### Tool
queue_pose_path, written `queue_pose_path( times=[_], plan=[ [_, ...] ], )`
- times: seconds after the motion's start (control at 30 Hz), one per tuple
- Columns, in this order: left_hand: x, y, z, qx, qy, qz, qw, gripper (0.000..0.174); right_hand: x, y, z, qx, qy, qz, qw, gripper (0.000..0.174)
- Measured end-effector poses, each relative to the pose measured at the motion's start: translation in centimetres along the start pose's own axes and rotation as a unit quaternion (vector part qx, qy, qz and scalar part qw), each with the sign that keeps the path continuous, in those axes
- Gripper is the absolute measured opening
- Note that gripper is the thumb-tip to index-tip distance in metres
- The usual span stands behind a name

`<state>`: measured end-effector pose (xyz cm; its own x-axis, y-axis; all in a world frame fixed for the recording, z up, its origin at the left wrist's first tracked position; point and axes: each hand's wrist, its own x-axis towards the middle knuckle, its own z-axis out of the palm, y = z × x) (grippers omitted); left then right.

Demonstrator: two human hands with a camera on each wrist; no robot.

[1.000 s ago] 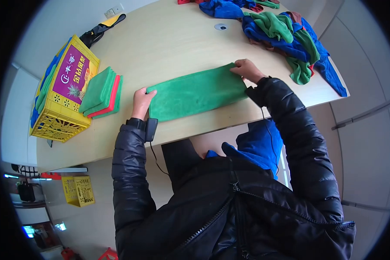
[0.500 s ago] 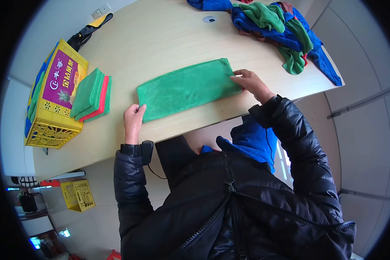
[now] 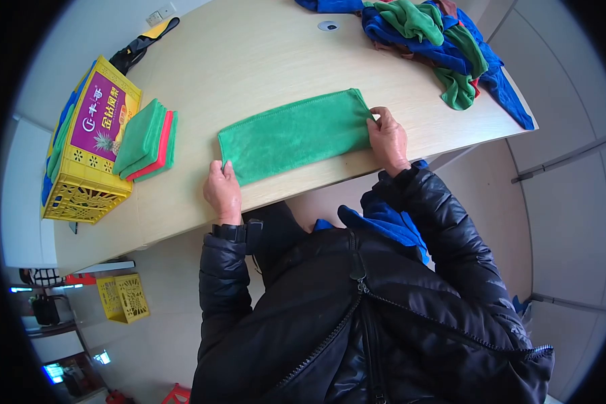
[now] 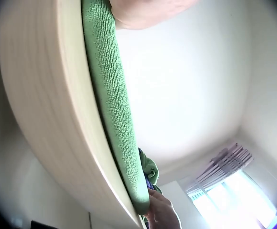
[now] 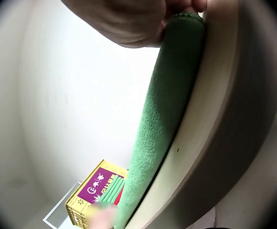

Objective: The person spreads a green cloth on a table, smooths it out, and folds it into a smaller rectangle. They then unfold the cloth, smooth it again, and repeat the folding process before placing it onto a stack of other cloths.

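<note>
A green towel, folded into a long strip, lies flat near the front edge of the table. My left hand pinches its near left corner between thumb and fingers. At the opposite end, my right hand grips the short right edge, its fingers curled at the hem, as the right wrist view shows. The towel's rounded, fuzzy near fold runs along the table edge in the left wrist view.
Folded green and red towels lean against a yellow crate at the left. A tangled heap of blue, green and brown cloths covers the far right corner. A black and yellow item lies behind the crate. Blue cloth hangs by my lap.
My right hand has slid from the towel's far right corner down its right edge toward me. My left hand has moved down to the near left corner. The towel now lies flatter.
</note>
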<state>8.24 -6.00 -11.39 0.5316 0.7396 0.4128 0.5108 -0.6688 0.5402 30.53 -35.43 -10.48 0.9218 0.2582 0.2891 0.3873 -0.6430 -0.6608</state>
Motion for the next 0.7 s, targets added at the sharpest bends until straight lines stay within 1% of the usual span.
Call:
queue_pose_path(
  times=[0.1, 0.13, 0.23, 0.27, 0.37, 0.5, 0.63, 0.7],
  plan=[
    [-0.2, 0.8, -0.6, 0.080, -0.002, 0.044, 0.996, 0.019, -0.6, -0.6, -0.5, -0.008, 0.016, -0.006, 1.000, 0.026],
    [-0.3, 0.7, -0.6, 0.081, -0.003, 0.044, 0.996, 0.019, -0.7, -0.5, -0.6, -0.008, 0.016, -0.005, 1.000, 0.026],
    [-0.7, 0.3, -0.6, 0.096, 0.007, 0.071, 0.993, 0.015, -0.9, 0.3, -0.7, -0.094, 0.031, -0.072, 0.992, 0.026],
    [-0.8, 0.1, -0.6, 0.095, 0.006, 0.072, 0.993, 0.015, -1.0, 0.5, -0.6, -0.095, 0.032, -0.071, 0.993, 0.026],
    [-1.1, 0.1, -0.7, 0.069, 0.054, 0.106, 0.990, 0.017, -1.3, 0.9, -0.5, -0.118, 0.055, -0.130, 0.983, 0.024],
    [-1.2, 0.3, -0.9, 0.115, 0.054, 0.112, 0.985, 0.020, -1.4, 1.0, -0.5, -0.123, 0.062, -0.128, 0.982, 0.022],
    [-1.3, 0.0, -0.8, 0.137, 0.036, 0.103, 0.985, 0.026, -1.6, 1.0, -0.7, -0.110, 0.060, -0.132, 0.983, 0.022],
    [-1.3, 0.1, -1.0, 0.137, 0.039, 0.107, 0.984, 0.026, -1.6, 1.1, -1.0, -0.106, 0.052, -0.124, 0.985, 0.023]
  ],
)
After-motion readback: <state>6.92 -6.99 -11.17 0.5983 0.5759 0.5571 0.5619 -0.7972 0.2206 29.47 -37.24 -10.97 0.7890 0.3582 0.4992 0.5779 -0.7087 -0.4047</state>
